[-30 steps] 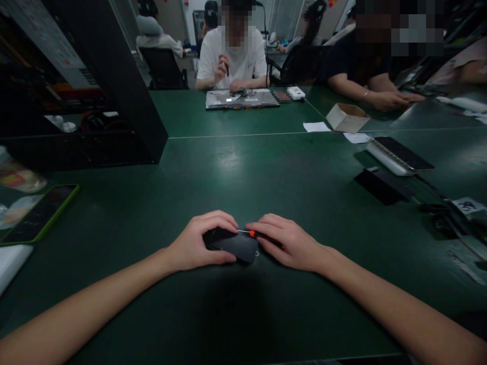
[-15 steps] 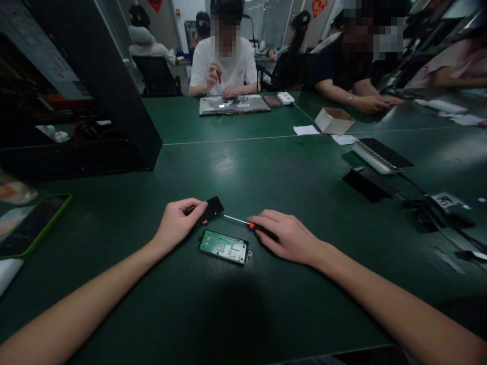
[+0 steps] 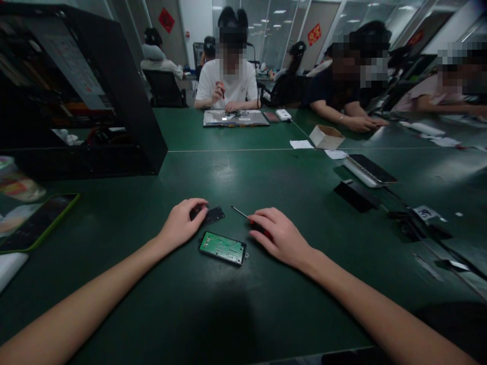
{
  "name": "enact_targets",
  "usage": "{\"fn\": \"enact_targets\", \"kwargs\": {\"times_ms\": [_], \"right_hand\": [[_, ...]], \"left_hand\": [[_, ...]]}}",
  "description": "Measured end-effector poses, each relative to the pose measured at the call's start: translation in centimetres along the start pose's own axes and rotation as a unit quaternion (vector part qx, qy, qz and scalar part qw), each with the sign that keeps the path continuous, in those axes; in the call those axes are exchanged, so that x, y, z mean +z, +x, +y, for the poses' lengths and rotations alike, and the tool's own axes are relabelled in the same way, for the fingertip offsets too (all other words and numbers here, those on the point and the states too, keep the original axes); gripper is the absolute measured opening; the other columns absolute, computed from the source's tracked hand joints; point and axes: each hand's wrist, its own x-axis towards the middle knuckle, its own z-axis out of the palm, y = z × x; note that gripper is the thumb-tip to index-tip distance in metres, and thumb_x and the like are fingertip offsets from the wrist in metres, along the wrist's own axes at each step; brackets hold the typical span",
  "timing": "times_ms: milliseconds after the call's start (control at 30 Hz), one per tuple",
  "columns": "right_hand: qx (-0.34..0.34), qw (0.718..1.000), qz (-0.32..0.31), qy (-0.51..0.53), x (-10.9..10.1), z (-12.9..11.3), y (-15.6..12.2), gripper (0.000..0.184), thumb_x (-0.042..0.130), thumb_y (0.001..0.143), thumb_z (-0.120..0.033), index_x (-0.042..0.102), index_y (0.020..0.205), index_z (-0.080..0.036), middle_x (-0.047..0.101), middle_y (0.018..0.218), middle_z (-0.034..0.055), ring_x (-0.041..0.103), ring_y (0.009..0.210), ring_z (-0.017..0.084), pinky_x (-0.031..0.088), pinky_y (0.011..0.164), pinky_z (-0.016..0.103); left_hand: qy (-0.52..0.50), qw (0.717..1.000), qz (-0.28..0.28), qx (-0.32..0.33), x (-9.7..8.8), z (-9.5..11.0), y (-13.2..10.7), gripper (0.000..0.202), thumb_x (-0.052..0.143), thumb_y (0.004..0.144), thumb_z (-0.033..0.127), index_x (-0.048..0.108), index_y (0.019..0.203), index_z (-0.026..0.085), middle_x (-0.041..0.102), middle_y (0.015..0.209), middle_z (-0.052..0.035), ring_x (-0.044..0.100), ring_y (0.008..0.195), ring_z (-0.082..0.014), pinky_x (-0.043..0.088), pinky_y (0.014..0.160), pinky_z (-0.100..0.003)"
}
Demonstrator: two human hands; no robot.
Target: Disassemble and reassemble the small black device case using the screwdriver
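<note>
A small open device with a green circuit board lies flat on the green table between my hands. Its black cover rests on the table just behind it, with my left hand closed on the cover's left end. My right hand is closed around a small screwdriver with an orange collar. The thin shaft points up and to the left, clear of the board.
A phone in a green case lies at the left by a black open cabinet. A black block, a stacked phone and a cardboard box sit at the right. Other people work across the table.
My left hand lifted the black cover off the device, exposing the green board, and set it down behind. The screwdriver tip drew away from the device and now angles upward.
</note>
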Motion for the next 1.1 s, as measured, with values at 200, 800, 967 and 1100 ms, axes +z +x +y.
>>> {"fn": "enact_targets", "kwargs": {"times_ms": [200, 800, 967, 1100], "right_hand": [[-0.024, 0.999, -0.009, 0.045, 2.6, -5.9, 0.7, 0.074, 0.068, 0.090, -0.058, 0.049, 0.145, -0.012, 0.059, 0.141, 0.0200, 0.056, 0.126, 0.034, 0.048, 0.106, 0.053], [0.124, 0.981, 0.124, -0.080, -4.7, -1.7, -5.2, 0.051, 0.052, 0.102, -0.029, 0.043, 0.152, -0.025, 0.060, 0.141, 0.0154, 0.059, 0.127, 0.029, 0.050, 0.107, 0.052], [0.277, 0.912, 0.161, -0.255, -9.9, 6.3, -13.2, 0.057, 0.045, 0.101, -0.047, 0.051, 0.147, -0.015, 0.064, 0.135, 0.0198, 0.063, 0.121, 0.035, 0.050, 0.105, 0.053], [0.374, 0.851, 0.140, -0.342, -11.9, 10.4, -19.4, 0.070, 0.036, 0.097, -0.056, 0.055, 0.143, -0.008, 0.067, 0.124, 0.0238, 0.067, 0.111, 0.039, 0.054, 0.097, 0.054]], "left_hand": [[-0.032, 0.999, 0.029, -0.026, -0.5, -0.6, 0.6, 0.031, 0.055, 0.096, 0.042, 0.072, 0.099, 0.016, 0.074, 0.084, -0.0048, 0.065, 0.071, -0.0198, 0.050, 0.069, -0.029], [-0.021, 0.999, 0.019, 0.033, -0.6, -1.0, 0.3, 0.027, 0.065, 0.087, 0.044, 0.075, 0.092, 0.020, 0.074, 0.091, -0.0064, 0.067, 0.080, -0.0234, 0.054, 0.075, -0.035], [-0.012, 0.999, 0.001, 0.044, -0.5, -1.5, 0.3, 0.025, 0.058, 0.091, 0.039, 0.073, 0.085, 0.020, 0.072, 0.091, -0.0070, 0.067, 0.083, -0.0247, 0.051, 0.074, -0.036], [-0.020, 0.999, 0.005, 0.041, -0.3, -1.7, 0.4, 0.025, 0.058, 0.092, 0.040, 0.073, 0.085, 0.021, 0.072, 0.092, -0.0065, 0.067, 0.084, -0.0249, 0.051, 0.075, -0.036]]}}
